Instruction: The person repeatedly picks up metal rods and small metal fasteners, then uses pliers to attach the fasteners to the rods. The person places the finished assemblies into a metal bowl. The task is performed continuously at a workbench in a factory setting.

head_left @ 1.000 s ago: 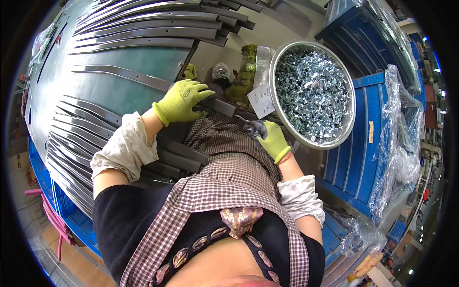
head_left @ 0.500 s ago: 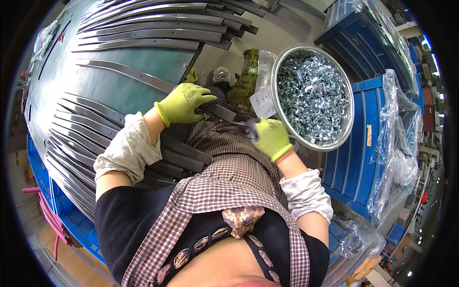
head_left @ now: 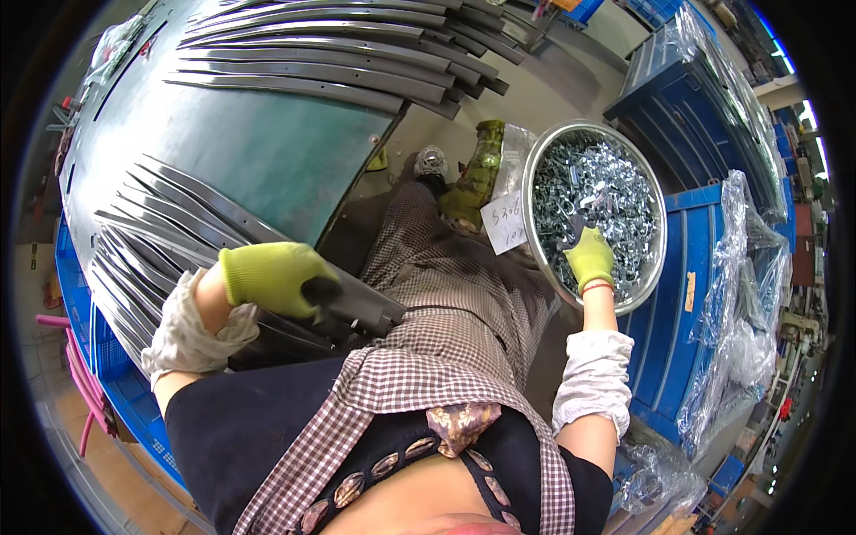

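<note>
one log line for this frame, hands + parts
left hand: gripping dark metal strip | right hand: in round metal bowl of small silver parts, grasp unclear

Bright even daylight, sharp centre, strong fisheye bending at edges.

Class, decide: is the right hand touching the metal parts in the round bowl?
Touching. The head view shows the right hand resting fingers-down on the metal parts heaped in the round bowl.
</note>
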{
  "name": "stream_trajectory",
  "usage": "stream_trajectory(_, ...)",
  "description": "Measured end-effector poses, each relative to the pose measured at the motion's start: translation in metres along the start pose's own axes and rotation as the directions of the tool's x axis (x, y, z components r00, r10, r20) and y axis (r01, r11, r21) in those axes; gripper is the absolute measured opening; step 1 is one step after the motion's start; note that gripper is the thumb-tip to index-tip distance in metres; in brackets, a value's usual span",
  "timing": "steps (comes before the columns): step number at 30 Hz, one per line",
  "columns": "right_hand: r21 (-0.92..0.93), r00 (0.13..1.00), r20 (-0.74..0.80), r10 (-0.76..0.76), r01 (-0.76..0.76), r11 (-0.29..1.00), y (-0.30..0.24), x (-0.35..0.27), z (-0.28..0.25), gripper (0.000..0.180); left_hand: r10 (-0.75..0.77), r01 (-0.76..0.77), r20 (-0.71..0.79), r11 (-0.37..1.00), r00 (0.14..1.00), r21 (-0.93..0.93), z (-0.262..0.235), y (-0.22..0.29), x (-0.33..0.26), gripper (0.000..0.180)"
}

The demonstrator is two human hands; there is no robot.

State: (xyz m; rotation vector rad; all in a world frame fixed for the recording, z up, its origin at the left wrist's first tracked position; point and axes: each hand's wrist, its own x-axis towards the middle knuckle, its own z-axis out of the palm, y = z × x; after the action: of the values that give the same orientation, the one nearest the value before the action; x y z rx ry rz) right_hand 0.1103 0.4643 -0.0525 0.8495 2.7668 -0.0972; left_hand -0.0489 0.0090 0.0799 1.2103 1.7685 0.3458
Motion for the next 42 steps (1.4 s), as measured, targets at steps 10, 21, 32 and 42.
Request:
stream_trajectory(10,0.254,0.984,-0.176,0.039,0.007,0.967,0.006,-0.001,0.006,0.024,0.117,0.544,-0.865,0.734,0.488,0.407,-0.089,-0.104,0.073,0.058)
stream_trajectory(21,0.794,0.970,-0.166,0.179,0.024,0.608,0.044,-0.001,0.006,0.034,0.228,0.367,-0.731,0.746,0.643,0.556,-0.065,-0.098,0.099,0.046)
stream_trajectory(32,0.987,0.980,-0.154,0.129,0.148,0.057,0.023,-0.025,-0.020,0.014,0.319,0.181,-0.647,0.791,0.692,0.584,-0.009,-0.046,0.132,0.054)
stream_trajectory(42,0.926,0.946,-0.145,-0.291,0.026,-0.377,-0.112,-0.096,0.003,0.023,0.434,-0.074,-0.526,0.817,0.731,0.572,0.021,0.043,0.107,0.054)
